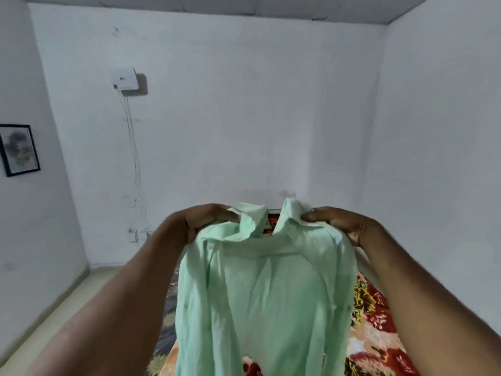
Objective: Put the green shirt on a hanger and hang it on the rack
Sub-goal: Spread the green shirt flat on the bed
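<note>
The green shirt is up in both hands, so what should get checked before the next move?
1. Left hand and right hand grip the green shirt near its shoulders: ok.
2. Collar lying flat: not ok, its flaps stand up crumpled.
3. Shirt clear of the floral bedspread: cannot tell, the hem is out of frame.
4. Hanger within reach: cannot tell, none in view.
5. Rack located: cannot tell, none in view.

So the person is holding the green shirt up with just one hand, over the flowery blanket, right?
Not one hand, two. The head view shows the left-hand grip and the right-hand grip each pinching the green shirt near its collar, held up over the flowery blanket.
</note>
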